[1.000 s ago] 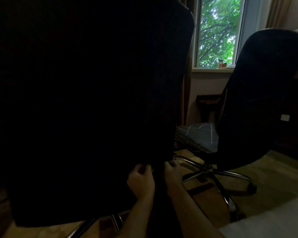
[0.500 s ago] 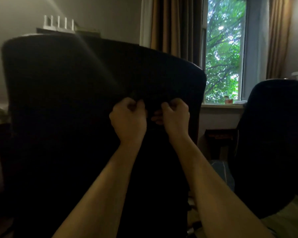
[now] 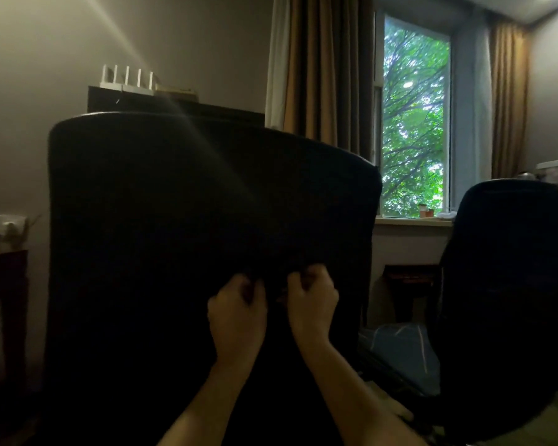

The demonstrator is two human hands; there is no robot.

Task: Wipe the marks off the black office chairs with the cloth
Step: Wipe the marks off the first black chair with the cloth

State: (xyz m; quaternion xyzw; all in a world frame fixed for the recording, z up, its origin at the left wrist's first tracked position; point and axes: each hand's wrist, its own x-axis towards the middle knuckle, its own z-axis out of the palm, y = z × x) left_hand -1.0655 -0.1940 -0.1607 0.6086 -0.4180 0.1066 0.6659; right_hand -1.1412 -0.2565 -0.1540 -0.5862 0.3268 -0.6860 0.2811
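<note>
Both hands are at the back of the near black chair [image 3: 174, 236], side by side. The left hand [image 3: 237, 313] and the right hand [image 3: 311, 304] have curled fingers that pinch dark material there; I cannot tell if it is the cloth. A second black chair [image 3: 509, 284] stands right, below the window [image 3: 414, 123].

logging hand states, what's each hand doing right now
Left hand: fingers curled, pinching dark material at the near chair back; cloth or chair fabric cannot be told.
Right hand: the same.
</note>
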